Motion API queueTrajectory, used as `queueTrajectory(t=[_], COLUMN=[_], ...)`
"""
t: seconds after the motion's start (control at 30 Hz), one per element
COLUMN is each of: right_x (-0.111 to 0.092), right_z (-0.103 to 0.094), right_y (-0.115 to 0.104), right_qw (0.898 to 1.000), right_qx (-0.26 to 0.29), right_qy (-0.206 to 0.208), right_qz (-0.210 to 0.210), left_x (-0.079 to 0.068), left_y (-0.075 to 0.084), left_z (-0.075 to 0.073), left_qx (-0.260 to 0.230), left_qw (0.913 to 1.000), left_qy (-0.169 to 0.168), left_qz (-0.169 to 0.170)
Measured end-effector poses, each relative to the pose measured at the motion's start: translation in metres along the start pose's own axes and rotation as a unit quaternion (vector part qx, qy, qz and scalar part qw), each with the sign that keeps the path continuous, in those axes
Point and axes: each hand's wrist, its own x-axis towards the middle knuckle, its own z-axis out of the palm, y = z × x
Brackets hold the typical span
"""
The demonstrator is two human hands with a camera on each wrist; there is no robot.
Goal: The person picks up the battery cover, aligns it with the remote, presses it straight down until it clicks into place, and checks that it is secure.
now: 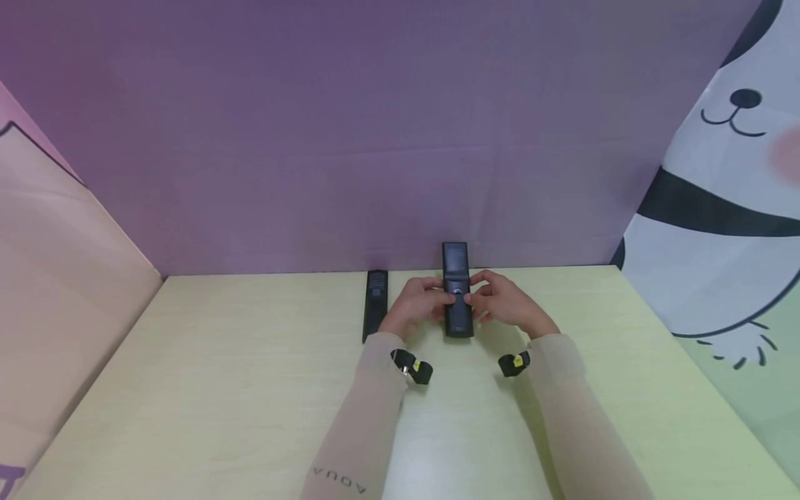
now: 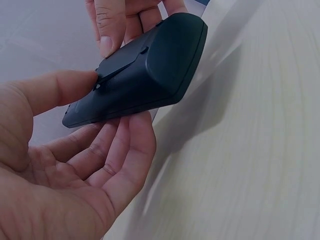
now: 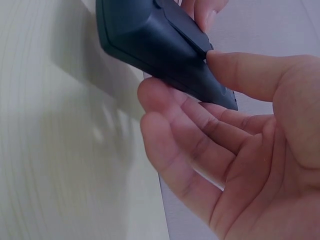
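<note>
A black remote control [image 1: 459,319] is held up off the table between both hands, its back with the battery cover [image 3: 187,27] turned towards the head camera. My left hand [image 1: 420,304] pinches its left side: the thumb presses at the cover's edge and the fingers lie under the remote [image 2: 172,60]. From the other side my right hand [image 1: 505,303] grips it, with the thumb at the cover's opposite edge and fingertips below. Along the cover's edge a thin gap shows in the left wrist view. The remote's front is hidden.
A second black remote control [image 1: 376,298] lies on the pale wooden table [image 1: 250,389], left of my left hand. Behind the table's back edge rises a purple cloth wall [image 1: 312,153]. Printed panels stand at both sides, one with a panda picture [image 1: 719,271].
</note>
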Motion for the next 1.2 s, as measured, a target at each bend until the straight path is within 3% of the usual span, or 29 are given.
queueTrajectory(t=[1.2], right_x=[0.0003], right_z=[0.0007], right_y=[0.0002], right_qw=[0.999], right_qx=[-0.028], right_qy=[0.006], right_qz=[0.018], left_x=[-0.0028], left_y=[0.0010], left_z=[0.0020], left_qx=[0.010], left_qw=[0.9999], left_qy=[-0.001], left_qz=[-0.002])
